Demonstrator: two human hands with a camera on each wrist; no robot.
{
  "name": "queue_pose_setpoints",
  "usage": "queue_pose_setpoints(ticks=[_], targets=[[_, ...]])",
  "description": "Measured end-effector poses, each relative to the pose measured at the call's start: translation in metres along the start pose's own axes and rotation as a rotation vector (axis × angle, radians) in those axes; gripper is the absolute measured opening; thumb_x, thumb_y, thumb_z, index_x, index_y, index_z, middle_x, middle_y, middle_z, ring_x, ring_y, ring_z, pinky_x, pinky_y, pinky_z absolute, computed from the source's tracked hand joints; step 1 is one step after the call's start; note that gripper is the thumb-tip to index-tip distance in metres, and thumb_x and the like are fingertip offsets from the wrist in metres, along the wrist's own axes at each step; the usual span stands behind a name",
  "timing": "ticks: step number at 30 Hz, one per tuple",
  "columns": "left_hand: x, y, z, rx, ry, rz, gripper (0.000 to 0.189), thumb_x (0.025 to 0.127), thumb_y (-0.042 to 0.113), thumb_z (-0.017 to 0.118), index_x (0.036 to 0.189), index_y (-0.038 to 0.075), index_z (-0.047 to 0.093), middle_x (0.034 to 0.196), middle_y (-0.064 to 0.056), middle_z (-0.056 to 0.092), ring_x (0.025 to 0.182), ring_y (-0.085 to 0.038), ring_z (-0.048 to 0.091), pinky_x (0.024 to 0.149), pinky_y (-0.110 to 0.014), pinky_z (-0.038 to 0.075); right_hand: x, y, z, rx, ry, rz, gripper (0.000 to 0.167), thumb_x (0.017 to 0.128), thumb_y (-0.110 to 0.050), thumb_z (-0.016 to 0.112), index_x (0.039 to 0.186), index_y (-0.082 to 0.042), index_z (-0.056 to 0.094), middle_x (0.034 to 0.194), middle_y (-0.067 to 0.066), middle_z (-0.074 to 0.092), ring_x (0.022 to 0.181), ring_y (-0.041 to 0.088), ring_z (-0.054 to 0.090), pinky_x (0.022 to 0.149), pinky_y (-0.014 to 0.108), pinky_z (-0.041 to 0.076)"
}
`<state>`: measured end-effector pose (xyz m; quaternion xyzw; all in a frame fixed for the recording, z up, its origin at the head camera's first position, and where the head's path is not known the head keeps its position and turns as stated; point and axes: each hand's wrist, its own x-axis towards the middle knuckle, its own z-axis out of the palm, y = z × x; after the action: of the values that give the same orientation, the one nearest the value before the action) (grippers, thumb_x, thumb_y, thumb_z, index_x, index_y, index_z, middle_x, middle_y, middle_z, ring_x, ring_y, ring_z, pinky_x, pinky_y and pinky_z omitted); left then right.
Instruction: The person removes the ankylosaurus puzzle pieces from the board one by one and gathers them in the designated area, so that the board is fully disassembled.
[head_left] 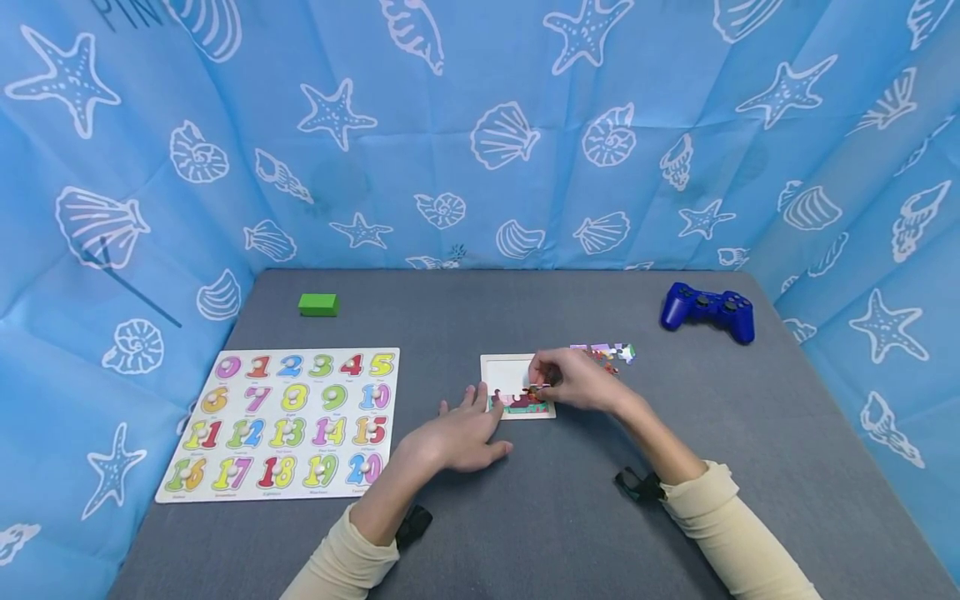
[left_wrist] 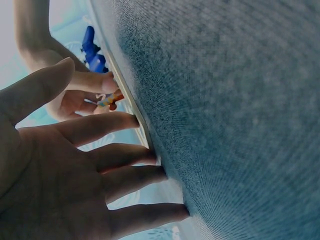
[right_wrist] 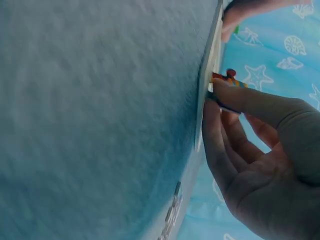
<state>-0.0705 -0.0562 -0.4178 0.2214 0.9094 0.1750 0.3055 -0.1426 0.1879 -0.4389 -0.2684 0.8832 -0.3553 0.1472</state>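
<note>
A small square puzzle tray (head_left: pixel 517 415) with a pale wooden rim lies in the middle of the table. Joined jigsaw pieces (head_left: pixel 513 405) fill its near part, while its far part shows bare board. Between thumb and fingers, my right hand (head_left: pixel 573 379) pinches a red and yellow puzzle piece (right_wrist: pixel 231 76) tilted up over the tray's right side. My left hand (head_left: pixel 465 433) has its fingers spread, and the fingertips (left_wrist: pixel 131 120) rest at the tray's left edge. Just right of the tray, partly behind the right hand, lie several loose puzzle pieces (head_left: pixel 622 353).
On the left lies a white number board (head_left: pixel 277 425) with knobbed numerals. Behind it sits a green block (head_left: pixel 318 305). A blue game controller (head_left: pixel 707 312) lies at the back right. A blue curtain (head_left: pixel 450 125) with shell drawings surrounds the grey table (head_left: pixel 570 517).
</note>
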Motion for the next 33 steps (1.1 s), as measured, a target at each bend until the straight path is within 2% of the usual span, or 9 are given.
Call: queue_pose_setpoints(ticks=[3, 12, 15, 16, 18, 21, 24, 28, 33], targets=[[0.000, 0.001, 0.000, 0.000, 0.005, 0.001, 0.074, 0.112, 0.048, 0.055, 0.172, 0.010, 0.033, 0.183, -0.022, 0.009, 0.172, -0.038, 0.010, 0.133, -0.071, 0.021, 0.000, 0.000, 0.002, -0.011, -0.020, -0.023, 0.015, 0.091, 0.004, 0.080, 0.094, -0.008, 0.071, 0.085, 0.003, 0.069, 0.080, 0.010, 0.060, 0.071, 0.023, 0.049], [-0.002, 0.001, -0.001, -0.006, 0.004, -0.003, 0.074, 0.112, 0.048, 0.055, 0.172, 0.010, 0.032, 0.183, -0.022, 0.009, 0.172, -0.038, 0.010, 0.133, -0.070, 0.021, -0.001, 0.001, -0.002, -0.100, -0.012, 0.007, 0.017, 0.090, -0.005, 0.085, 0.089, -0.013, 0.070, 0.081, -0.004, 0.070, 0.075, 0.006, 0.061, 0.070, 0.023, 0.049], [-0.001, 0.001, -0.001, -0.002, 0.001, -0.005, 0.074, 0.112, 0.048, 0.055, 0.172, 0.011, 0.032, 0.183, -0.022, 0.009, 0.172, -0.038, 0.010, 0.133, -0.070, 0.021, -0.002, 0.003, -0.006, -0.034, -0.020, 0.014, 0.016, 0.091, -0.005, 0.085, 0.092, -0.011, 0.071, 0.085, 0.000, 0.072, 0.078, 0.008, 0.063, 0.071, 0.024, 0.052], [0.004, -0.003, 0.003, -0.007, 0.001, -0.003, 0.075, 0.112, 0.050, 0.055, 0.172, 0.011, 0.032, 0.183, -0.021, 0.007, 0.172, -0.037, 0.009, 0.133, -0.071, 0.019, -0.003, 0.003, -0.008, -0.001, -0.020, 0.018, 0.015, 0.091, -0.005, 0.085, 0.094, -0.010, 0.072, 0.088, 0.002, 0.073, 0.079, 0.009, 0.064, 0.072, 0.024, 0.054], [0.003, -0.003, 0.002, -0.008, -0.004, -0.003, 0.074, 0.112, 0.049, 0.054, 0.172, 0.011, 0.031, 0.183, -0.022, 0.007, 0.172, -0.037, 0.008, 0.134, -0.071, 0.019, -0.005, 0.006, -0.014, 0.082, -0.029, 0.022, 0.015, 0.092, -0.004, 0.084, 0.102, -0.007, 0.073, 0.094, 0.008, 0.075, 0.080, 0.010, 0.067, 0.071, 0.024, 0.057], [0.002, -0.002, 0.002, -0.016, -0.018, -0.007, 0.074, 0.113, 0.047, 0.054, 0.173, 0.011, 0.030, 0.183, -0.021, 0.006, 0.172, -0.037, 0.007, 0.134, -0.071, 0.018, -0.013, 0.011, -0.026, 0.198, -0.043, 0.055, 0.025, 0.092, -0.003, 0.084, 0.114, 0.001, 0.073, 0.100, 0.017, 0.076, 0.081, 0.014, 0.071, 0.070, 0.029, 0.063], [-0.002, 0.002, -0.001, -0.011, -0.020, -0.012, 0.073, 0.113, 0.046, 0.054, 0.172, 0.010, 0.030, 0.183, -0.022, 0.007, 0.172, -0.037, 0.008, 0.134, -0.070, 0.019, -0.025, 0.017, -0.038, 0.266, -0.056, 0.104, 0.032, 0.093, -0.005, 0.083, 0.122, 0.004, 0.071, 0.103, 0.020, 0.077, 0.081, 0.016, 0.074, 0.068, 0.034, 0.064], [-0.002, 0.000, 0.000, -0.004, -0.005, -0.002, 0.074, 0.113, 0.047, 0.055, 0.172, 0.011, 0.030, 0.184, -0.021, 0.008, 0.173, -0.037, 0.009, 0.134, -0.070, 0.019, -0.043, 0.025, -0.053, 0.288, -0.030, 0.141, 0.034, 0.094, -0.005, 0.083, 0.124, 0.005, 0.070, 0.104, 0.022, 0.078, 0.081, 0.017, 0.075, 0.065, 0.037, 0.063], [-0.002, 0.000, -0.001, -0.003, 0.005, 0.013, 0.074, 0.113, 0.047, 0.055, 0.172, 0.011, 0.030, 0.183, -0.022, 0.008, 0.172, -0.038, 0.009, 0.133, -0.071, 0.020, -0.063, 0.037, -0.070, 0.250, 0.039, 0.154, 0.031, 0.097, -0.006, 0.080, 0.125, 0.004, 0.071, 0.104, 0.023, 0.078, 0.080, 0.016, 0.075, 0.065, 0.037, 0.063]])
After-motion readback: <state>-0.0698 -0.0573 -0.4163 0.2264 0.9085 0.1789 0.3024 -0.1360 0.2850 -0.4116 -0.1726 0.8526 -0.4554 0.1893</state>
